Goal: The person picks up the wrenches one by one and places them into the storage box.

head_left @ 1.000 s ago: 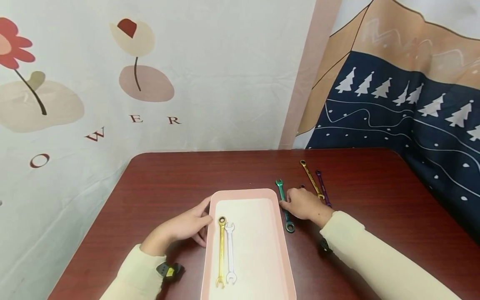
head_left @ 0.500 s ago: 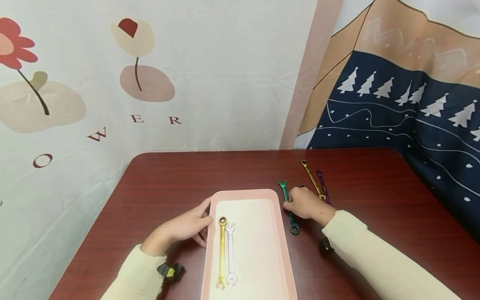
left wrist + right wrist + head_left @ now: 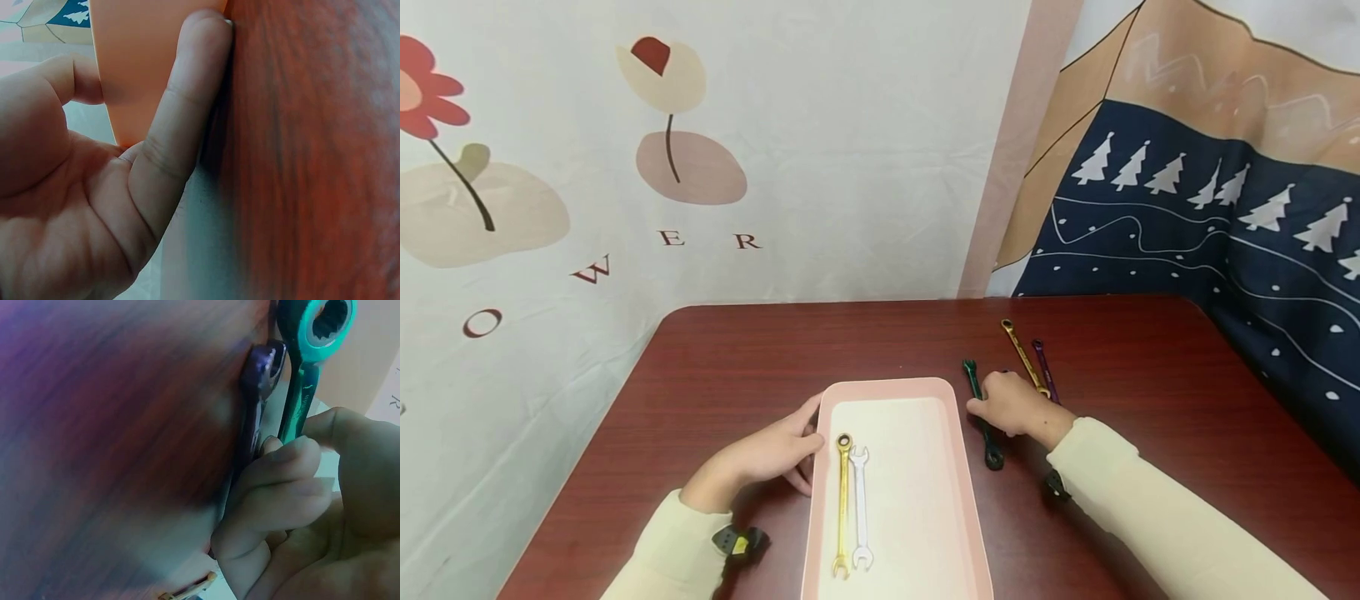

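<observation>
1. My right hand lies on the dark red table just right of the pink tray, its fingers curled onto the green wrench. The right wrist view shows fingertips and thumb pinching the teal shaft, so I judge that I have it in a grasp but not yet lifted; its ring end lies on the wood toward me.
2. My left hand rests against the tray's left wall, fingers straight along it, thumb over the rim: it steadies the tray without clenching.
3. Inside the tray a gold wrench and a silver wrench lie side by side, lengthwise.
4. I judge the step in hand to be picking up the green wrench for the tray.
5. The next move calls for a firm pinch, a lift clear of the tray's right rim, and laying it parallel beside the silver one.
6. A second gold wrench and a purple wrench lie just beyond my right hand; I should not nudge them.
</observation>
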`<state>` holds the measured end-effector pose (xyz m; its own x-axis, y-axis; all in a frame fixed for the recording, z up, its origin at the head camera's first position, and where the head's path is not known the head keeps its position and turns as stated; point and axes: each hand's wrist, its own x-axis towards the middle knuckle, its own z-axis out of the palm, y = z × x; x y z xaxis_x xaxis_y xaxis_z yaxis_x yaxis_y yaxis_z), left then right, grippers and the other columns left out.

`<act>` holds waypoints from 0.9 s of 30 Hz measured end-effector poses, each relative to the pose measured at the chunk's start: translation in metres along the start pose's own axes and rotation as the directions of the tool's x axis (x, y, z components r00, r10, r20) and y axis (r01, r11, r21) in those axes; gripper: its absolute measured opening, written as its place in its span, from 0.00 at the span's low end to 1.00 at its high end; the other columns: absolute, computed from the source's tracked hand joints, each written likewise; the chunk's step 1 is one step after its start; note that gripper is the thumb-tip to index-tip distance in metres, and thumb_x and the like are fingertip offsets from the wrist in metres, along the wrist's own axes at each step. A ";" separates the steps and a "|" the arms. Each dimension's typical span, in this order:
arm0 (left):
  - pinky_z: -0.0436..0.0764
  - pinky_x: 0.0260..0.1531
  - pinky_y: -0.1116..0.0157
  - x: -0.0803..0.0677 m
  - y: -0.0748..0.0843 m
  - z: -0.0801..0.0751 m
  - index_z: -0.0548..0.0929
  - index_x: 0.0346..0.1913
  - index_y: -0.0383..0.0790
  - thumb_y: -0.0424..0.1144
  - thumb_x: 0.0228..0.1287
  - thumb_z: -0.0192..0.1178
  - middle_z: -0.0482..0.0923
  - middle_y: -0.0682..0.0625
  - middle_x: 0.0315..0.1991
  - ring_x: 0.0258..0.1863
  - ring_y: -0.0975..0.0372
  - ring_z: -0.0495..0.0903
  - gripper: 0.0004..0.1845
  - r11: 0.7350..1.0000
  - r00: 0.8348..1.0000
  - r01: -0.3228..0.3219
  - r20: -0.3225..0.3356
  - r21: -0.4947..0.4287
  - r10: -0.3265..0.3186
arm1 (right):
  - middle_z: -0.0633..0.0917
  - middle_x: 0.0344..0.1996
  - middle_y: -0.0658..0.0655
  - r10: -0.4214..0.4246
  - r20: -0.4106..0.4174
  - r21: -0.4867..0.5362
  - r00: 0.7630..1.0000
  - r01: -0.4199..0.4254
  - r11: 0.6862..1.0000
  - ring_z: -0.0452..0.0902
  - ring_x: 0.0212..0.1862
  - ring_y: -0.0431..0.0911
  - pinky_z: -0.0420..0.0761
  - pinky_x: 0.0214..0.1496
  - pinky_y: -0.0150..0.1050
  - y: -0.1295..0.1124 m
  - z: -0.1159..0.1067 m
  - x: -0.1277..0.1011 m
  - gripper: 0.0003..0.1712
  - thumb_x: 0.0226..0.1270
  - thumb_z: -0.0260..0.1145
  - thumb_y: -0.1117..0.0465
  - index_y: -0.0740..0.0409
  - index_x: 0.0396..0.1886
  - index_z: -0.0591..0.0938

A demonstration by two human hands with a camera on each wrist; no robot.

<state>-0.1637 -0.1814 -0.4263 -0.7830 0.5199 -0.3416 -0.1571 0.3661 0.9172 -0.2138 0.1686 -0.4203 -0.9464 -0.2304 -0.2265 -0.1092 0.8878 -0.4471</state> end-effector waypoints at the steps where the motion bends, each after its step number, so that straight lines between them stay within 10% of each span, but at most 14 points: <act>1: 0.90 0.28 0.49 0.000 0.000 0.000 0.36 0.81 0.54 0.31 0.73 0.41 0.77 0.36 0.42 0.26 0.53 0.86 0.40 1.000 1.000 -0.001 0.001 -0.002 0.001 | 0.69 0.06 0.49 0.004 0.001 0.000 1.000 -0.004 1.000 0.71 0.09 0.41 0.67 0.11 0.27 0.000 0.000 0.000 0.26 0.69 0.63 0.55 0.53 0.09 0.71; 27: 0.90 0.28 0.50 0.000 0.001 0.004 0.37 0.80 0.54 0.32 0.72 0.44 0.75 0.36 0.41 0.25 0.54 0.85 0.41 1.000 1.000 0.009 -0.016 0.004 -0.009 | 0.72 0.11 0.52 0.000 0.000 0.006 1.000 0.000 1.000 0.70 0.15 0.42 0.71 0.16 0.31 0.011 -0.006 -0.005 0.21 0.73 0.54 0.61 0.57 0.16 0.74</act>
<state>-0.1615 -0.1776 -0.4263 -0.7908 0.5042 -0.3469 -0.1620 0.3742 0.9131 -0.2124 0.1819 -0.4187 -0.9463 -0.2302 -0.2271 -0.1070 0.8856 -0.4520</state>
